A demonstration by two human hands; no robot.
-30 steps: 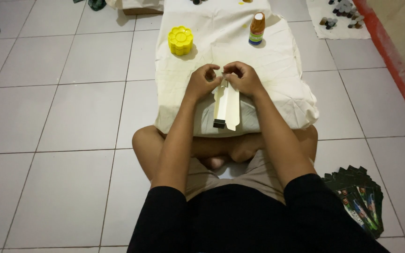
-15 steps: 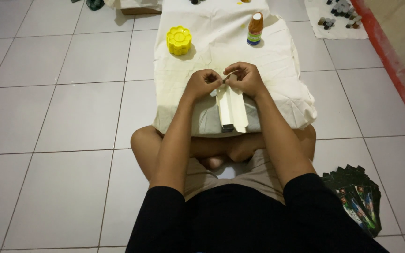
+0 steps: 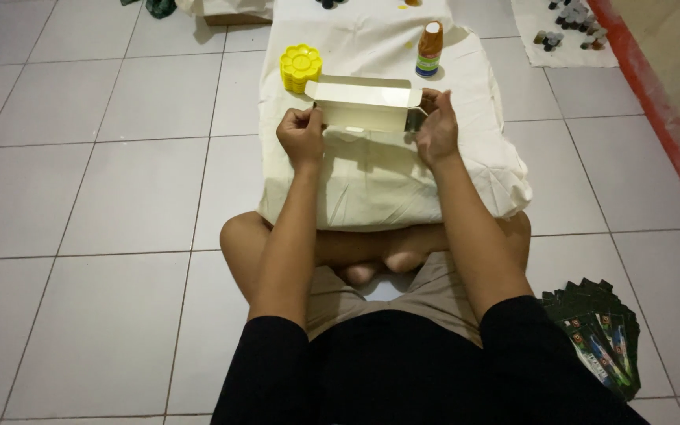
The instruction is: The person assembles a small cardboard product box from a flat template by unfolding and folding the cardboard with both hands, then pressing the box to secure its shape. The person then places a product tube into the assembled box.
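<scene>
I hold a long cream cardboard box (image 3: 365,109) sideways above a low table draped in a white cloth (image 3: 403,181). My left hand (image 3: 301,135) pinches its left end. My right hand (image 3: 437,126) grips its right end, where a flap stands open. The box's upper flap is lifted. I sit cross-legged on the tiled floor with my knees under the cloth's near edge.
A yellow flower-shaped palette (image 3: 301,65) and a small bottle with an orange cap (image 3: 430,49) stand on the cloth beyond the box. Flat dark green cartons (image 3: 600,342) lie fanned on the floor at my right. Small bottles (image 3: 564,27) sit on a cloth at far right.
The box was a flat, upright strip close to my lap; now it is turned sideways, opened into shape and raised farther out, with my hands spread to its two ends.
</scene>
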